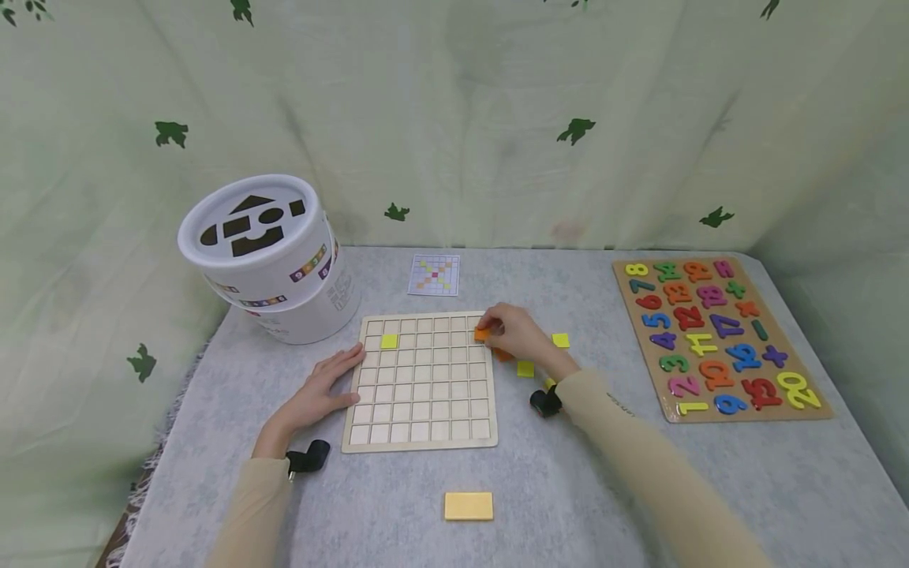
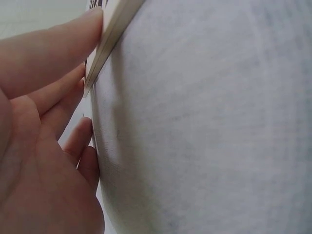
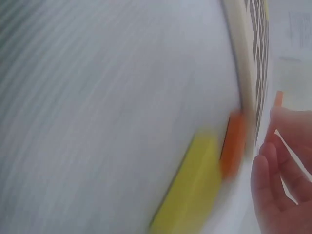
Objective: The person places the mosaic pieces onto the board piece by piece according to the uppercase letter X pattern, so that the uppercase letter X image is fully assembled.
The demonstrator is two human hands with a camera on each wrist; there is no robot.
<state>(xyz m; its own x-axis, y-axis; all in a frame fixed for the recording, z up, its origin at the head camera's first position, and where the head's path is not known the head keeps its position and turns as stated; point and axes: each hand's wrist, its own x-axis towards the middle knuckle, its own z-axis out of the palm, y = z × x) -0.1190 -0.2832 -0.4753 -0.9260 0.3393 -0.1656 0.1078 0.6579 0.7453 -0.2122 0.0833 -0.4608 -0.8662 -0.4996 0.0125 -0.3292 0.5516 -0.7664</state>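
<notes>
A wooden grid board (image 1: 421, 391) lies mid-table with a yellow square tile (image 1: 389, 341) in its upper left part. My left hand (image 1: 312, 398) rests at the board's left edge, fingers extended; the left wrist view shows the thumb against the board's side. Between thumb and fingers, my right hand (image 1: 521, 331) pinches an orange tile (image 1: 481, 334) over the board's upper right corner. Another orange tile (image 3: 234, 144) lies beside the board's right edge, partly under that hand in the head view. Loose yellow tiles (image 1: 525, 369) lie near the right wrist.
A small card with a coloured grid pattern (image 1: 434, 275) lies behind the board. A white lidded bucket (image 1: 284, 276) stands at back left. At right lies a number puzzle board (image 1: 642, 347). A pale yellow block (image 1: 469, 506) sits in front.
</notes>
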